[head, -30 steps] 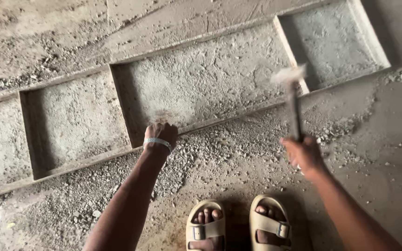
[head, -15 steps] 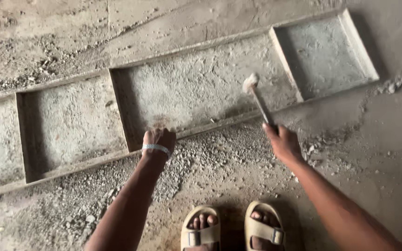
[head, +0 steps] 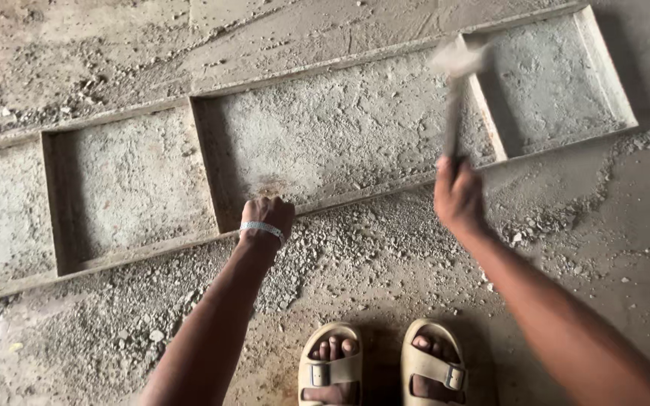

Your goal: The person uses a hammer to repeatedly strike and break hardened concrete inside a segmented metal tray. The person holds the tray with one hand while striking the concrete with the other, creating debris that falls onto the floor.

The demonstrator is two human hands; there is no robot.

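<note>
Dusty floor; right hand (head: 457,194) grips hammer (head: 454,90); left hand (head: 266,215) on mould (head: 212,184).

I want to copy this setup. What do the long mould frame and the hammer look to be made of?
Mould frame: likely metal, thin straight rails, coated with grey cement dust. Hammer, in the right hand: motion-blurred; pale head, slim dark handle, material unclear.

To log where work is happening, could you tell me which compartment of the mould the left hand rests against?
The long middle compartment: the left hand grips its near rim at the left corner.
</note>
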